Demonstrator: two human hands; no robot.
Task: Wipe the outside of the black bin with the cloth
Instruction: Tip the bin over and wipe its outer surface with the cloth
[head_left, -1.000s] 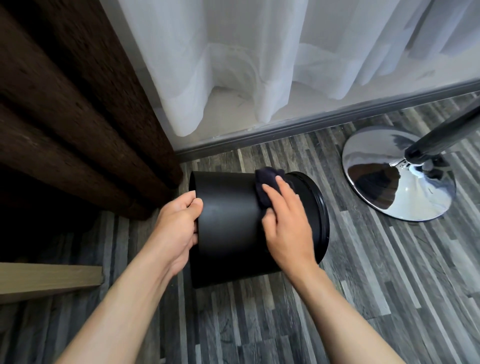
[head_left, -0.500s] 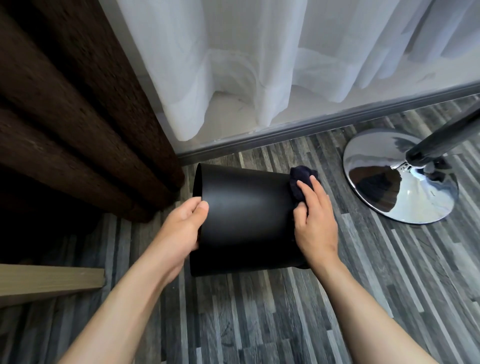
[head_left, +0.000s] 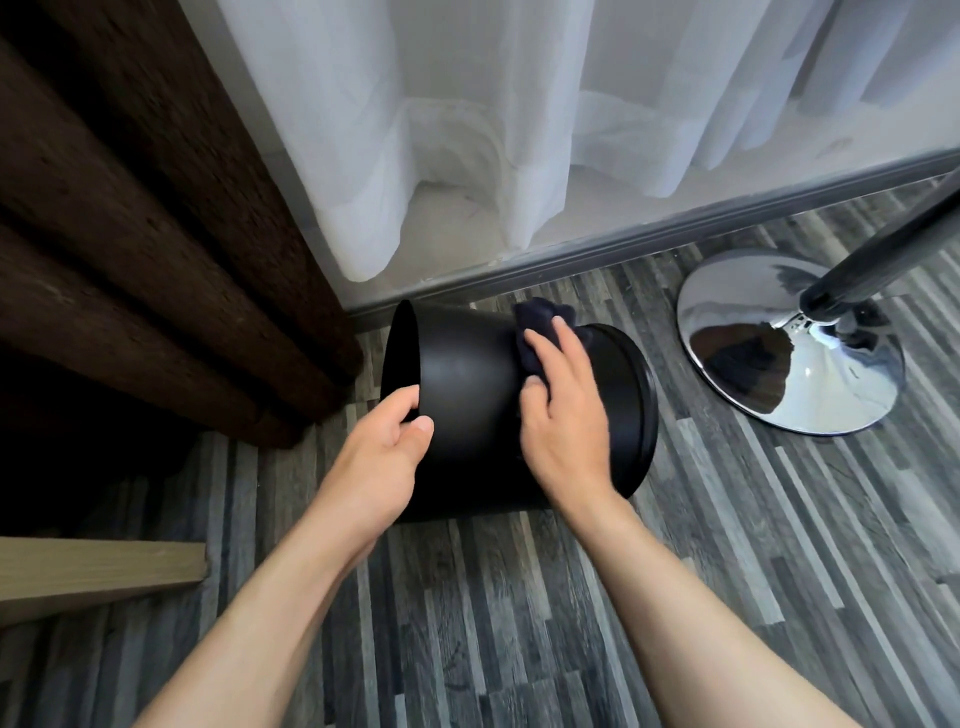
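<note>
Round matte black plastic bin (head_left: 467, 410) lies tipped on the grey striped plank floor (head_left: 519, 597), now rolled so its rim faces right. Left hand (head_left: 384, 457) has shifted, fingers gripping the base edge. Right hand (head_left: 563, 415) has slid back left, fingers pressing the dark navy cloth (head_left: 540, 325) onto the upper wall.

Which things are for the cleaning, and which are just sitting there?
For the cleaning: black bin, dark cloth, left hand gripping the bin's rim, right hand pressing the cloth.

Just there: white curtain, brown curtain, chrome stand base.
</note>
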